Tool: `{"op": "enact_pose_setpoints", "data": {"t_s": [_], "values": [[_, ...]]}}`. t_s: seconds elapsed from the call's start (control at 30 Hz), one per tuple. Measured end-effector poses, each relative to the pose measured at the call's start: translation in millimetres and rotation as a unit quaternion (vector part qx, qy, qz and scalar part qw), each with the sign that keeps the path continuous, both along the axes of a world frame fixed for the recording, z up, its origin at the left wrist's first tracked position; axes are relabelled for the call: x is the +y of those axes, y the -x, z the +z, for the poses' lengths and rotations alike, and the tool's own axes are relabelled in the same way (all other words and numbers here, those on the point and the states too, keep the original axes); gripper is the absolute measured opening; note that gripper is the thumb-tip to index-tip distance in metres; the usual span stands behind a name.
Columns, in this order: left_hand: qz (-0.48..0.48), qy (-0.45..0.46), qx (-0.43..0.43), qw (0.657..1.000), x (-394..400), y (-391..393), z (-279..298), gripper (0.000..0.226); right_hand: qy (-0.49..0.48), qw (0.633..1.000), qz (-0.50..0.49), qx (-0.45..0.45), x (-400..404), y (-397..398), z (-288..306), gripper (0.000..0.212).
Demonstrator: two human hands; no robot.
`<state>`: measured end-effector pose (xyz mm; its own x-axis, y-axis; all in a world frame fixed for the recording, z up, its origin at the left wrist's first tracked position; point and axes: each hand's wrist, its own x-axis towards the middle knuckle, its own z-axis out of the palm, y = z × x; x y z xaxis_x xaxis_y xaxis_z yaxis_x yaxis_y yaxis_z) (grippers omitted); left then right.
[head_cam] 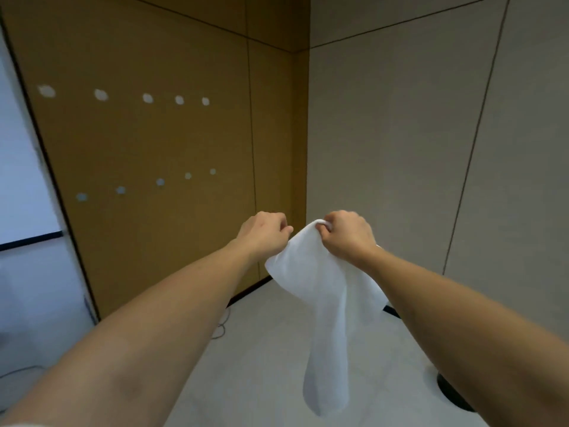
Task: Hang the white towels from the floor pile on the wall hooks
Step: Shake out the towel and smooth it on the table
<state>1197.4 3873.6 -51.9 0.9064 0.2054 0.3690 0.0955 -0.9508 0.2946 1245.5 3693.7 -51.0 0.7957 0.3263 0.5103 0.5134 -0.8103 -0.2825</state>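
Both forearms reach out in front, bare. The right hand (348, 234) has its fingers curled round the top edge of a white towel (326, 303), which hangs down from that grip over the floor (261, 349) (its lower end dangles free in the air). The left hand (264, 232) is beside it, fingers curled, thumb and forefinger at the towel's edge; whether they pinch it I cannot tell. Beyond, on the brown wall (184, 226), two rows of white hooks (147, 98).

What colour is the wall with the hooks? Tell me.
Mustard brown wall, with pale round hooks in two rows; seen in the head view.
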Motion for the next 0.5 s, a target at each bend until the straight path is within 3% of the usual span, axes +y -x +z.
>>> {"op": "enact_pose_setpoints", "data": {"t_s": [0.5], "values": [[0.192, -0.008, 0.002, 0.981, 89, -82, 23, 0.025, -0.018, 0.981, 0.193, 0.005, 129, -149, 13, 0.026]]}}
